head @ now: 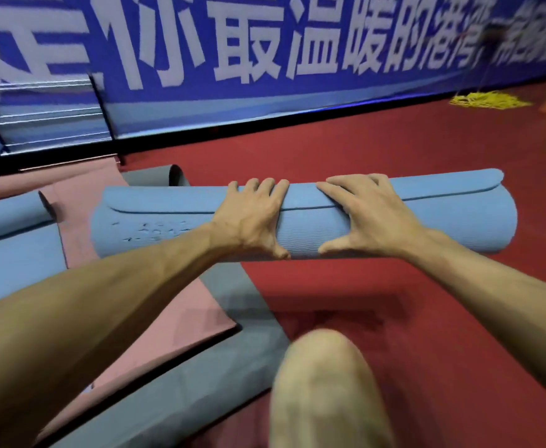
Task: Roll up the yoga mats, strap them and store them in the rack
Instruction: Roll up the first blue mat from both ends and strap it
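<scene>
**Rolled blue yoga mat** [443,221]: foam cylinder with a fine wavy ribbed surface. Its rounded outer flap edge runs along the top as a seam. It lies crosswise on the red floor [427,302], in front of the person. An embossed mark [152,232] sits near its left end, too blurred to read.

**Left hand** [252,218] and **right hand** [372,215]: side by side at mid-roll. The fingers are spread and laid flat over the top, pressing on the flap, and the thumbs are splayed low on the near face. Neither hand closes round the roll.

**Pink mat** [155,334]: smooth, unrolled, lying to the left over a grey mat [200,399] whose far end curls upward. The blue roll's left end overlaps both.

**Second blue mat** [16,253]: far left, flat, its far end curled.

**Rack** [45,118]: black uprights and bright metal rails, standing against the wall at upper left, beyond the mats.

**Banner** [297,88]: blue, with large white characters; "你最温暖的港湾" is legible.

**Yellow mop head** [488,100]: stringy, on the floor at far right.

**Knee** [323,383]: bare, in the lower foreground.
</scene>
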The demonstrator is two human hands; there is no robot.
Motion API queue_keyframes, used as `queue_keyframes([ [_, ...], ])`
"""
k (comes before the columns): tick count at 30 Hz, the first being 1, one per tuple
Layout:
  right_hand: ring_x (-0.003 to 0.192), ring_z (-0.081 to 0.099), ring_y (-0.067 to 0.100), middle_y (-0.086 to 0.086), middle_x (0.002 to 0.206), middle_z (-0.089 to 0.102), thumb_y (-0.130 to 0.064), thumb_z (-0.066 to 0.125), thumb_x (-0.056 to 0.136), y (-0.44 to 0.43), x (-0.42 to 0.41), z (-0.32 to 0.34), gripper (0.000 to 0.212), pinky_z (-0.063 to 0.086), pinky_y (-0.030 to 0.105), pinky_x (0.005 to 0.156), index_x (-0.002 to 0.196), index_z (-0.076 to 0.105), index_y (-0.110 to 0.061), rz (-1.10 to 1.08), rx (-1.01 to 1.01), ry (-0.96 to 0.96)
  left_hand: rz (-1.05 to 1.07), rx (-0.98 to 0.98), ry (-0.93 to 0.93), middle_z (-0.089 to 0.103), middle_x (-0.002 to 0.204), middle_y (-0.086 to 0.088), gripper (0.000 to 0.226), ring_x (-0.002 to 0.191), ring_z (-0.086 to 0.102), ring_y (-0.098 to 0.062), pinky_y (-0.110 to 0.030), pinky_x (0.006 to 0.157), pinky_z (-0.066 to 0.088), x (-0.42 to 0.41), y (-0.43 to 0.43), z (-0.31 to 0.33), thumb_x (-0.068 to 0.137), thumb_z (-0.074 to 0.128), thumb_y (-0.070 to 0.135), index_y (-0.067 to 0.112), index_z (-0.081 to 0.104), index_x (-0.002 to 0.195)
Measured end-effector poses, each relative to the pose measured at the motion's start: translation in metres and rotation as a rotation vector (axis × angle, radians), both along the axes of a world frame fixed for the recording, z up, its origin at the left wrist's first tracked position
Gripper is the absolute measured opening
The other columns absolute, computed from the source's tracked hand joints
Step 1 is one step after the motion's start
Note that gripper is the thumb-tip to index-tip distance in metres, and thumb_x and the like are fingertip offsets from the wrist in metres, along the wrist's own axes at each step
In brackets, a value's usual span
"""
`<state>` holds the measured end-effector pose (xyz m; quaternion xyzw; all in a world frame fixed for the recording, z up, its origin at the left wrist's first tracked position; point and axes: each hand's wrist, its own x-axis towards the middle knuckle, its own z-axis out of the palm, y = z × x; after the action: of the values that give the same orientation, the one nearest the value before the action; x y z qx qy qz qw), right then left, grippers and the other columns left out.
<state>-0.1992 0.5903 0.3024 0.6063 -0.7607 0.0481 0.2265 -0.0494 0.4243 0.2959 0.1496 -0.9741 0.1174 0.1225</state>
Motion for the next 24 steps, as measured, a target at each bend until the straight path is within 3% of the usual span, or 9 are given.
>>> queue_keyframes([
  [4, 0.097, 0.059, 0.031, 0.009, 0.110, 0.062, -0.032, 0.077, 0.075, 0.095, -0.024, -0.016, 0.048, 0.045, 0.041, 0.080, 0.114, 0.064, -0.009, 0.048, -0.125, 0.056, -0.085, -0.031, -0.087, 0.048, 0.129, -0.003, 0.116, 0.117, 0.046, -0.028, -0.053, 0.097, 0.036, -0.038, 0.051, -0.004, 0.045, 0.071, 0.073, 0.017, 0.030, 0.138],
  [6, 0.088, 0.060, 0.033, 0.011, 0.107, 0.061, -0.018, 0.074, 0.075, 0.143, -0.029, -0.033, 0.044, 0.050, 0.041, 0.069, 0.116, 0.063, -0.006, 0.008, -0.163, 0.069, -0.117, -0.035, -0.146, 0.051, 0.123, -0.002, 0.111, 0.113, 0.048, -0.028, -0.051, 0.092, 0.039, -0.059, 0.077, -0.009, 0.044, 0.073, 0.073, 0.018, 0.034, 0.132],
  [8, 0.083, 0.061, 0.033, 0.013, 0.109, 0.058, -0.017, 0.072, 0.075, 0.186, -0.028, -0.057, 0.047, 0.052, 0.039, 0.058, 0.119, 0.061, -0.006, -0.049, -0.151, 0.033, -0.160, -0.052, -0.203, 0.053, 0.117, -0.003, 0.106, 0.108, 0.050, -0.028, -0.048, 0.087, 0.040, -0.081, 0.103, -0.016, 0.042, 0.073, 0.075, 0.018, 0.039, 0.125],
  [11, 0.078, 0.064, 0.028, 0.010, 0.103, 0.059, -0.018, 0.076, 0.072, 0.241, -0.024, -0.102, 0.047, 0.049, 0.033, 0.048, 0.115, 0.062, -0.008, -0.126, 0.004, -0.083, -0.218, -0.052, -0.267, 0.056, 0.115, -0.005, 0.104, 0.106, 0.051, -0.030, -0.047, 0.084, 0.040, -0.107, 0.142, -0.035, 0.040, 0.074, 0.075, 0.017, 0.042, 0.121],
  [13, 0.082, 0.064, 0.027, 0.006, 0.101, 0.059, -0.020, 0.075, 0.074, 0.276, -0.025, -0.141, 0.045, 0.049, 0.032, 0.052, 0.115, 0.060, -0.011, -0.200, 0.121, -0.214, -0.255, -0.047, -0.301, 0.056, 0.116, -0.006, 0.103, 0.107, 0.051, -0.031, -0.046, 0.083, 0.040, -0.121, 0.166, -0.058, 0.041, 0.075, 0.073, 0.016, 0.042, 0.121],
  [19, 0.115, 0.052, 0.024, 0.005, 0.122, 0.051, -0.033, 0.059, 0.090, 0.352, -0.012, -0.256, 0.045, 0.043, 0.034, 0.088, 0.130, 0.049, -0.016, -0.637, 0.383, -0.773, -0.346, 0.046, -0.403, 0.054, 0.120, -0.007, 0.105, 0.109, 0.049, -0.032, -0.047, 0.084, 0.039, -0.146, 0.232, -0.146, 0.044, 0.073, 0.075, 0.014, 0.040, 0.123],
  [24, 0.109, 0.058, 0.026, 0.012, 0.120, 0.062, -0.024, 0.068, 0.084, 0.386, 0.017, -0.342, 0.031, 0.042, 0.029, 0.089, 0.111, 0.057, -0.013, -0.924, 0.328, -1.142, -0.416, 0.128, -0.504, 0.051, 0.125, -0.007, 0.111, 0.112, 0.047, -0.032, -0.050, 0.090, 0.038, -0.139, 0.271, -0.218, 0.048, 0.072, 0.074, 0.014, 0.035, 0.134],
])
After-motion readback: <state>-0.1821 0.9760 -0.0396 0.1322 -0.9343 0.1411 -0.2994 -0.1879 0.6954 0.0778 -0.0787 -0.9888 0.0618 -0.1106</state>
